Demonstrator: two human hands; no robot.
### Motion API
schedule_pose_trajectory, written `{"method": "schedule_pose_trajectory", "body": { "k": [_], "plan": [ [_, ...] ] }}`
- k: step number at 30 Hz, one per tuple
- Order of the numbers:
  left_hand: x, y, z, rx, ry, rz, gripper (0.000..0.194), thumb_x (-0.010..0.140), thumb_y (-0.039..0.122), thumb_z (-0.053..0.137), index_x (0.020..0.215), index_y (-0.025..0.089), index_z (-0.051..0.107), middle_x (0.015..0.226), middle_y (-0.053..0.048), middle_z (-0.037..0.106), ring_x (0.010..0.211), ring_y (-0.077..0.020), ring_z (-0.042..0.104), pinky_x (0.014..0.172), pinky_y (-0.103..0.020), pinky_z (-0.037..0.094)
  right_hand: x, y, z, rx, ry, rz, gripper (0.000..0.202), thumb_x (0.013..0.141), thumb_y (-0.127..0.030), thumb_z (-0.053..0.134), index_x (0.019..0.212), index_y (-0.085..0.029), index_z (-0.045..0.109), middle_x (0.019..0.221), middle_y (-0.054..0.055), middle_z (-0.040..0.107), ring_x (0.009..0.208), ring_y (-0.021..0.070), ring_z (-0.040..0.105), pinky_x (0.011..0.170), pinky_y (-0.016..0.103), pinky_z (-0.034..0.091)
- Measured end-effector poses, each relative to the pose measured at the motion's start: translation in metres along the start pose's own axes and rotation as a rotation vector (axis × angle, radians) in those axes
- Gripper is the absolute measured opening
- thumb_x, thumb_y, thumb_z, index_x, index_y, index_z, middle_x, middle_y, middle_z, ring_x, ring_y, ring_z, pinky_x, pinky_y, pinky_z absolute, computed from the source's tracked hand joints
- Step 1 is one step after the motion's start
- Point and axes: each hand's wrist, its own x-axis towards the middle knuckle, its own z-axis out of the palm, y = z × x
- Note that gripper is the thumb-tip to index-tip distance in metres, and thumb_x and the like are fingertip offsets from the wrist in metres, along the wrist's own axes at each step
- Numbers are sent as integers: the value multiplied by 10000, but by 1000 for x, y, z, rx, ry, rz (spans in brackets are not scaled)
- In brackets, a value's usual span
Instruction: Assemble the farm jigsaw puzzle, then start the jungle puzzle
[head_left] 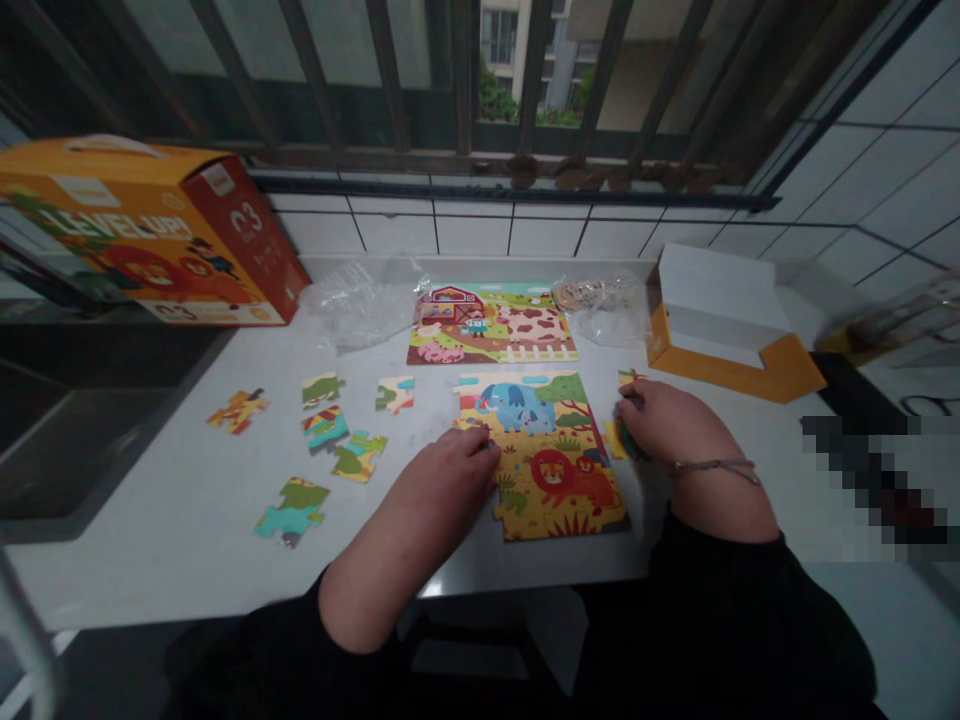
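Note:
A partly joined jigsaw puzzle [566, 460] lies on the counter, showing blue elephants above red lions. At its left edge is my left hand [450, 475], fingers curled together and touching the border; whatever is between them is hidden. Just right of the puzzle, my right hand [667, 420] has its thumb and fingers closed on a puzzle piece [628, 378], mostly covered by the hand. Under those fingers a yellow puzzle piece [615, 440] shows. To the left lie several loose pieces, among them a green and turquoise puzzle piece [292, 512] and an orange puzzle piece [238, 410].
Behind the puzzle lies a farm picture [491, 325] with a cow and barn. Clear plastic bags [367, 300] flank it. An orange puzzle box [150, 235] stands at the back left beside the dark sink [90, 430]. An opened orange and white box [720, 325] is at the right.

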Motion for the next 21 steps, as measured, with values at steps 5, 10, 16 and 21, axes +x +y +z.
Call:
{"method": "schedule_pose_trajectory", "body": {
  "k": [5,10,16,21],
  "plan": [
    [0,6,-5,26,-5,-20,211,1006,96,630,1167,184,733,1290,-131,733,1151,-291,699,1040,-464,623,0,-2,-1,1,-16,10,405,1047,-338,525,1285,-170,806,1285,175,811,1133,317,772,861,373,525],
    [-1,4,-4,31,-7,5,217,1021,114,603,1195,171,719,1294,-136,721,1144,-303,698,1053,-482,627,-1,-2,-3,7,-14,10,424,1048,-346,530,1314,-154,798,1274,190,811,1112,329,774,844,381,529],
    [-2,4,2,36,13,17,239,1017,122,602,1219,176,717,1310,-142,725,1155,-309,706,1053,-490,632,1,-1,-3,-11,-21,-16,416,1051,-304,503,1278,-176,827,1281,178,819,1114,327,780,877,393,547],
    [-8,-11,-18,-67,37,75,263,1030,176,590,1232,220,752,1329,-123,746,1168,-277,721,1055,-454,619,1,4,-6,-6,-56,-20,451,1062,-255,458,1322,-201,823,1324,153,819,1150,324,782,926,397,560]
  ]
}}
